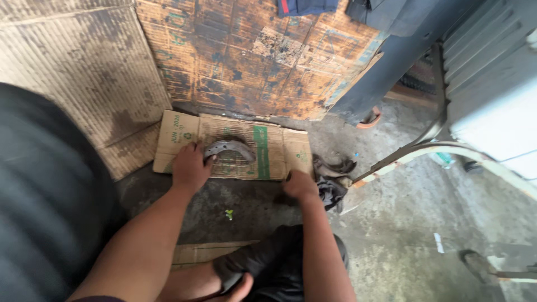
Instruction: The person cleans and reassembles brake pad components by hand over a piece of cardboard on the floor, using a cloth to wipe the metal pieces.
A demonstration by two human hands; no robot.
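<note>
**Two hands down on the cardboard**

The left hand [190, 166] lies flat, fingers spread, on a flattened brown cardboard sheet with a green stripe [279, 154] — its fingertips touching a curved grey metal brake shoe [229, 149] resting there. The right hand [300, 184] presses the sheet's near edge, fingers curled; whether it grips anything, I cannot tell. Just right lies a dark crumpled rag [331, 190] on the grey concrete floor [403, 223].
</note>
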